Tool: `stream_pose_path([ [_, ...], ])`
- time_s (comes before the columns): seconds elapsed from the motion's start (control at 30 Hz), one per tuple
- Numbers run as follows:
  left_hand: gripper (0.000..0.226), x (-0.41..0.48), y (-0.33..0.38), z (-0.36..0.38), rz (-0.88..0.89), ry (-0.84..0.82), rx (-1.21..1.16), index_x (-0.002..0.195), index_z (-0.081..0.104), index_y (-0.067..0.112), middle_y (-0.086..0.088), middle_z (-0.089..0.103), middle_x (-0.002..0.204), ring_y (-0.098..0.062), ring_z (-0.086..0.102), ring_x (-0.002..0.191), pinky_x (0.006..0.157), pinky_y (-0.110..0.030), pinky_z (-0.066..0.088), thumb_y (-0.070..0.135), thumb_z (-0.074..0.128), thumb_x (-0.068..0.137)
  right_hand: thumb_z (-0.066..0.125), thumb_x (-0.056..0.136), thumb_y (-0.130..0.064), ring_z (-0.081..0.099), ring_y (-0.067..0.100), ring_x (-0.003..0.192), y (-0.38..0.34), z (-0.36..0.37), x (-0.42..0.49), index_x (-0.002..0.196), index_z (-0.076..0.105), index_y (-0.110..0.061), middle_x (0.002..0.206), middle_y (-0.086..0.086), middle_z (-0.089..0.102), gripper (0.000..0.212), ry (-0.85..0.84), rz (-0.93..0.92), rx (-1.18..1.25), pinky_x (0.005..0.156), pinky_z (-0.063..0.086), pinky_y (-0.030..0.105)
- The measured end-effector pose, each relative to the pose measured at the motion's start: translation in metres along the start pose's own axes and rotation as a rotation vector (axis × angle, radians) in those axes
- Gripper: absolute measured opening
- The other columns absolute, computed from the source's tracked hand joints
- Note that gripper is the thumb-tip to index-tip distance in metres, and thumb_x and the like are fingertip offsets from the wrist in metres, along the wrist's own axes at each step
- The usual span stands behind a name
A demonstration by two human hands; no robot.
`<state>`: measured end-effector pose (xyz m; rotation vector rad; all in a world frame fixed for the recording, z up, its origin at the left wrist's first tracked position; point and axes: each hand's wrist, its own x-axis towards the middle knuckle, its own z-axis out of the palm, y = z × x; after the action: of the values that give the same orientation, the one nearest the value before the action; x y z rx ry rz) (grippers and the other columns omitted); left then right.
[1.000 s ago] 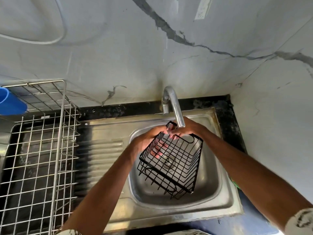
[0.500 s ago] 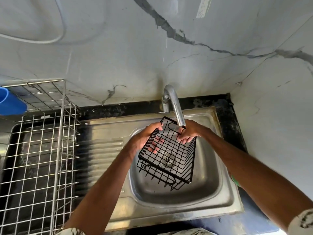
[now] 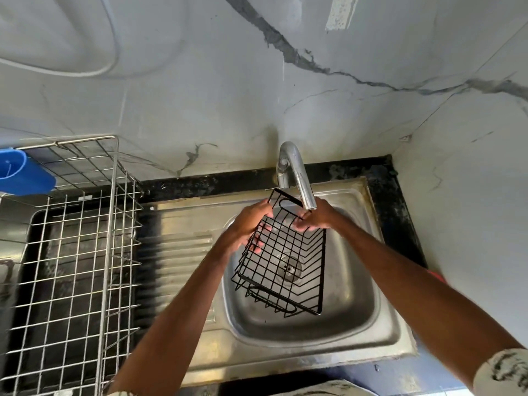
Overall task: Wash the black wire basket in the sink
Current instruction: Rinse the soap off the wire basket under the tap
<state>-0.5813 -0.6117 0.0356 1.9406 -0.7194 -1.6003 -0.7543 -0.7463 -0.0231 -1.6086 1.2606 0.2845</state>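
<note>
Black wire basket hangs tilted above the sink, far rim touching the faucet. Fingers of my left hand and right hand clamp that far end. Risk: wet wire may slip free, or the rim may snag the faucet.

the black wire basket, a rectangular grid, is empty and tilted steeply, raised above the basin of the steel sink.

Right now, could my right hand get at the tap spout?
Probably yes. The right hand sits just beside the tap spout tip with nothing between them, though it pinches the black wire basket rim and would have to let go.
</note>
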Motion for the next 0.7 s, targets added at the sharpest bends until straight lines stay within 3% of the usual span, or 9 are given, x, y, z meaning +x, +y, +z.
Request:
stream_pose_path([
  [0.03,0.022,0.001,-0.003,0.001,-0.001,-0.001,-0.003,0.103,0.063,0.022,-0.015,0.047,0.156,-0.042,0.052,0.136,0.112,-0.055,0.042,0.036,0.046,0.106,0.092,0.070,-0.012,0.073,0.022,0.083,0.005,-0.004,-0.001,0.096,0.066,-0.008,0.089,0.008,0.073,0.037,-0.002,0.052,-0.035,0.063,0.057,0.025],
  [0.1,0.036,0.004,-0.009,0.006,0.019,-0.007,-0.012,0.137,0.058,0.021,-0.013,0.040,0.162,-0.044,0.044,0.142,0.116,-0.061,0.037,0.032,0.046,0.105,0.091,0.071,-0.015,0.068,0.019,0.082,0.010,-0.007,-0.005,0.087,0.063,-0.014,0.081,0.004,0.067,0.032,0.007,0.087,-0.099,0.062,0.052,0.023],
  [0.17,0.049,0.001,-0.005,0.014,0.032,-0.036,0.003,0.153,0.044,0.025,-0.014,0.040,0.161,-0.043,0.046,0.141,0.114,-0.061,0.039,0.032,0.046,0.105,0.093,0.068,-0.021,0.070,0.021,0.092,0.006,-0.003,-0.004,0.097,0.063,-0.010,0.095,0.009,0.070,0.043,0.024,0.055,-0.179,0.078,0.059,0.033],
  [0.23,0.049,-0.004,0.000,0.021,0.036,-0.059,0.012,0.154,0.043,0.026,-0.014,0.042,0.160,-0.042,0.050,0.136,0.111,-0.060,0.042,0.033,0.045,0.106,0.091,0.070,-0.017,0.070,0.029,0.100,0.000,0.005,-0.004,0.114,0.060,-0.001,0.115,0.013,0.069,0.057,0.073,0.015,-0.130,0.087,0.059,0.046],
  [0.33,0.050,-0.010,0.001,0.020,0.036,-0.009,0.015,0.145,0.054,0.030,-0.010,0.045,0.158,-0.037,0.059,0.126,0.110,-0.062,0.042,0.045,0.051,0.097,0.088,0.073,-0.005,0.071,0.031,0.097,-0.006,0.008,-0.005,0.124,0.054,0.001,0.119,0.019,0.065,0.063,0.121,-0.013,-0.016,0.086,0.060,0.050],
  [0.4,0.057,-0.006,-0.006,0.012,0.053,0.036,0.046,0.132,0.061,0.044,-0.005,0.047,0.157,-0.034,0.055,0.133,0.111,-0.069,0.037,0.066,0.051,0.080,0.086,0.075,0.000,0.074,0.030,0.088,-0.002,0.001,-0.003,0.114,0.059,0.000,0.112,0.022,0.070,0.047,0.023,-0.037,0.060,0.080,0.062,0.049],
  [0.5,0.052,0.015,-0.028,-0.001,0.063,0.111,0.088,0.116,0.065,0.050,0.000,0.047,0.158,-0.027,0.056,0.133,0.118,-0.064,0.027,0.075,0.046,0.074,0.077,0.087,-0.005,0.075,0.031,0.089,0.008,-0.011,-0.002,0.097,0.067,-0.003,0.104,0.021,0.074,0.015,-0.071,0.006,0.141,0.080,0.062,0.046],
  [0.63,0.095,0.007,-0.022,-0.001,0.041,0.247,0.068,0.157,0.036,0.035,0.000,0.046,0.158,-0.020,0.062,0.121,0.118,-0.060,0.033,0.076,0.046,0.072,0.066,0.096,-0.009,0.077,0.030,0.078,0.014,-0.002,-0.003,0.103,0.067,0.008,0.095,0.023,0.075,0.019,0.051,0.049,0.461,0.061,0.062,0.033],
  [0.7,0.092,-0.004,-0.012,0.005,0.058,0.273,0.064,0.158,0.034,0.031,-0.002,0.044,0.160,-0.025,0.057,0.130,0.117,-0.054,0.035,0.072,0.052,0.077,0.061,0.099,-0.008,0.076,0.030,0.068,0.017,0.011,0.002,0.098,0.067,0.007,0.089,0.024,0.075,0.016,0.154,0.072,0.431,0.059,0.061,0.035],
])
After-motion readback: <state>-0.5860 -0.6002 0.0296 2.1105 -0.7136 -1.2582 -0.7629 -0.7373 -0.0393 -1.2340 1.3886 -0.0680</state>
